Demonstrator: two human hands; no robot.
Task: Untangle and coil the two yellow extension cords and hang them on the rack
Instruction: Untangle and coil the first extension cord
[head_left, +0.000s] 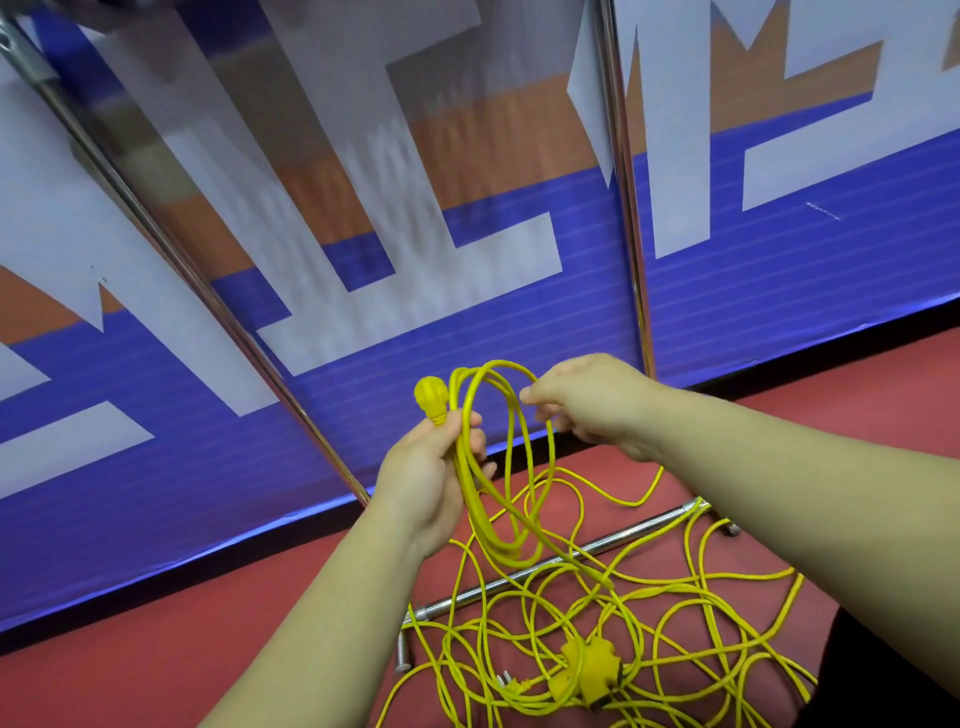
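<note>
My left hand (434, 470) grips a few loops of a yellow extension cord (506, 457), and the cord's yellow plug end (431, 397) sticks up above my fist. My right hand (587, 402) pinches the top of the newest loop just right of the coil. The loops hang down to about knee height. Below them a tangled heap of yellow cord (649, 623) lies on the red floor, with a yellow socket block (592, 670) and a pronged plug (511, 683) in it. The chrome rack's uprights (631, 228) rise in front of me.
The rack's chrome base bar (545, 564) lies across the floor under the cord heap, with a short foot (402, 657) at its left end. A second slanted chrome pole (171, 249) stands left. Behind is a blue, white and orange banner wall (467, 291).
</note>
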